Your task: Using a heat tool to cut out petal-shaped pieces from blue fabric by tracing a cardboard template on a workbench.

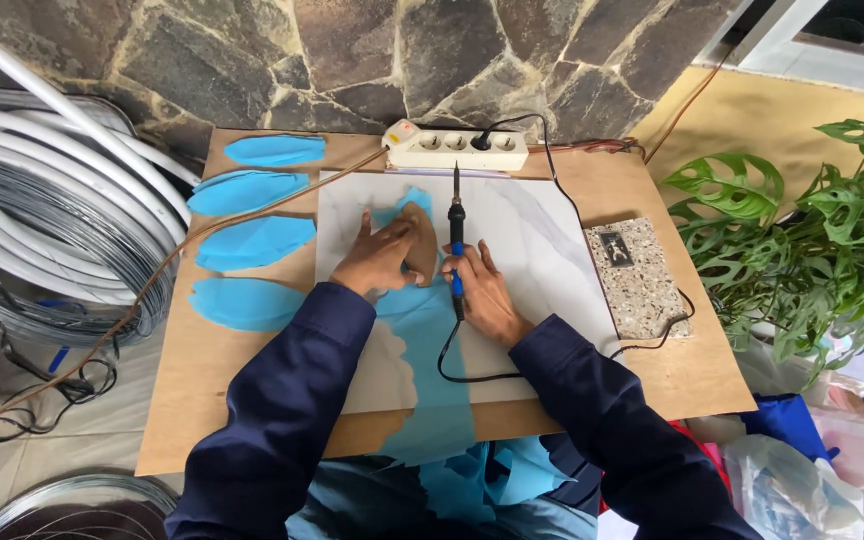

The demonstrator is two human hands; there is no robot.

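Coils of grey wire (42, 250) lie far left, then four blue leaf-shaped cutouts (252, 242) on the worktop (642, 190). Left hand (377, 258), fingers spread flat, presses one brown template (420, 240) onto blue fabric (432, 340). Right hand (482, 295) is closed around one soldering iron (457, 235), tip pointing away. One speckled stone tile (637, 280) lies beside it.

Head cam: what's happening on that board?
A person sits at a wooden board. The left hand presses a brown leaf-shaped template onto blue fabric lying on a white tile. The right hand holds a corded soldering iron, tip up beside the template. Four cut blue leaf shapes lie to the left.
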